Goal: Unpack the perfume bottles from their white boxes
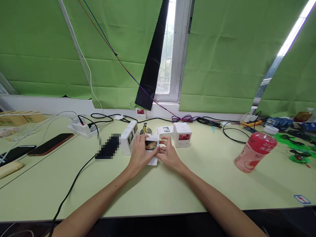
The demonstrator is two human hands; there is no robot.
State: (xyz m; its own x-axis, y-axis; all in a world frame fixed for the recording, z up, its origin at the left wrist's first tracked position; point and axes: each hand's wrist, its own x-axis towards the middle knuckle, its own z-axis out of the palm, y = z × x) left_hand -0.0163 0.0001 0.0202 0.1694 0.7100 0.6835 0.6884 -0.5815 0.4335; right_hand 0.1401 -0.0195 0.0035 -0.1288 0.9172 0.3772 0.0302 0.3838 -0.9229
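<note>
A small white box (151, 145) with a dark printed picture is held between my two hands over the middle of the table. My left hand (140, 152) grips its left side, thumb across the lower front. On the right edge, the bent fingers of my right hand (169, 153) close against it. A white flap (153, 161) extends below the box toward me. Just behind stands a glass bottle (145, 129) with a gold neck, partly covered by my left hand. White printed cartons stand on either side, one left (129, 138) and one right (182, 135).
Another white box (165, 131) lies behind my right hand, and a small carton (141, 114) stands by the wall. A pink drink bottle (255, 151) is at right. Phones (51, 144), a power strip (82, 127) and black cables (74, 186) occupy the left. Green gadgets (293, 144) lie far right.
</note>
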